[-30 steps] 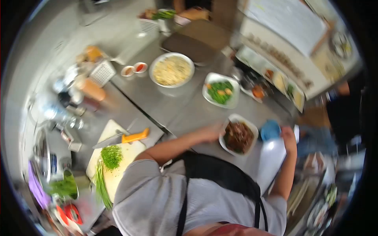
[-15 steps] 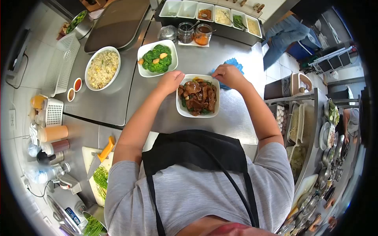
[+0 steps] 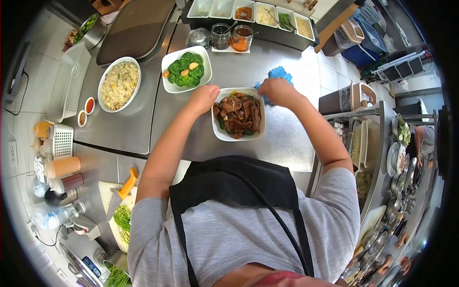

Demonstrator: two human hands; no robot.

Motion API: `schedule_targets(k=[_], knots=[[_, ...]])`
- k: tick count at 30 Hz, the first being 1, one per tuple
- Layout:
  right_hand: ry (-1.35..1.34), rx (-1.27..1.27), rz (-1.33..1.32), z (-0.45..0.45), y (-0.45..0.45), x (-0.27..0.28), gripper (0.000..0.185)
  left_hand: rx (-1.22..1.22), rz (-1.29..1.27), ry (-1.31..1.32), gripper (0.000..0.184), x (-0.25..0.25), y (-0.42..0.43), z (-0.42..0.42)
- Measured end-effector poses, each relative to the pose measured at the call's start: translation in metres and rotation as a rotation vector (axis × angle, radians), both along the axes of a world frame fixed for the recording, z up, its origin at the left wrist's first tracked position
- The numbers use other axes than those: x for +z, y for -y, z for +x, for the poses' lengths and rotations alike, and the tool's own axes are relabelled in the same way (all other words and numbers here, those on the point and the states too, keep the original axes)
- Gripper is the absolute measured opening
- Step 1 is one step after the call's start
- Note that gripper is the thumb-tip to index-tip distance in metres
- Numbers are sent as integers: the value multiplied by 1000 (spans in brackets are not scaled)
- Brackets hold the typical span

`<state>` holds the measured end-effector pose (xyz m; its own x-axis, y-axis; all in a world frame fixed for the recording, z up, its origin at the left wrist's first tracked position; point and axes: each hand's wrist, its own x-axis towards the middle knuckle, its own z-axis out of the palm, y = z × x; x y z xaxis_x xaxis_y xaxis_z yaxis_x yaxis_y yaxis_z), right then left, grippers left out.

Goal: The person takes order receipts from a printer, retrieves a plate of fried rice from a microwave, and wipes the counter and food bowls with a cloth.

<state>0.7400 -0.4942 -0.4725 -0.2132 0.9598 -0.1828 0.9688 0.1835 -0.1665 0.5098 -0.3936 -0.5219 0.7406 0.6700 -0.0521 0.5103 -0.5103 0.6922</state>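
Observation:
A square white bowl of brown sliced meat with greens (image 3: 238, 116) sits on the steel counter in front of me. At its upper left corner is my left hand (image 3: 204, 99), fingers curled together; what they grip, if anything, is hidden. My right hand (image 3: 278, 92) is closed at the upper right corner, by a crumpled blue cloth (image 3: 280, 74) that shows behind and beneath it. Just beyond my left hand stands a white bowl of broccoli (image 3: 186, 70). An oval dish of fried rice (image 3: 119, 84) lies further left, beside two small sauce cups (image 3: 89, 105).
Jars (image 3: 242, 38) stand before a row of topping trays (image 3: 266, 16) at the back. A dark tray (image 3: 136, 31) is at the back left. An orange-handled knife (image 3: 128, 183) and chopped green onion (image 3: 123, 217) lie on a cutting board at the lower left.
Since a second ago the view has swung round, and my right hand has come from the right to the bowl's corner. Over the last half second both hands have barely moved.

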Motion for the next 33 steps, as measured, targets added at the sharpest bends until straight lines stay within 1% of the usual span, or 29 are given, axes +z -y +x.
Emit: schedule_targets(k=[2, 3, 7, 10, 13, 16, 17, 20, 23, 26, 27, 30, 33], knots=[[-267, -128, 13, 3, -6, 3, 12, 1, 6, 1, 22, -1, 1, 0], [-309, -98, 70, -1, -8, 3, 11, 3, 10, 7, 22, -1, 1, 0], [-67, 98, 222, -18, -15, -12, 11, 9, 37, 36, 22, -6, 0, -1], [75, 163, 211, -16, -14, -12, 12, -2, 58, 22, 22, -5, 0, -2], [-145, -10, 2, 3, -6, -15, 12, 6, 29, 12, 22, -1, 4, -4], [-308, -83, 42, 6, 11, -18, 12, 18, 34, 39, 23, -4, 5, -5], [-271, -61, 63, 5, 15, -20, 12, 25, 36, 38, 22, -4, 5, -4], [-297, -48, 185, 5, 30, -28, 11, 41, 47, 37, 21, -5, 5, -3], [-566, -215, 34, 5, 48, -31, 12, 65, 54, 50, 21, -7, 10, -4], [-935, -460, -140, 17, 52, -37, 12, 105, 33, 57, 21, -6, 16, -6], [-878, -495, -135, 16, 53, -38, 12, 113, 25, 58, 21, -8, 16, -7], [-717, -257, 74, 4, 55, -38, 12, 117, 41, 59, 22, -7, 17, -7], [-454, -133, 127, 1, 57, -30, 11, 122, 54, 64, 22, -7, 18, -6]])
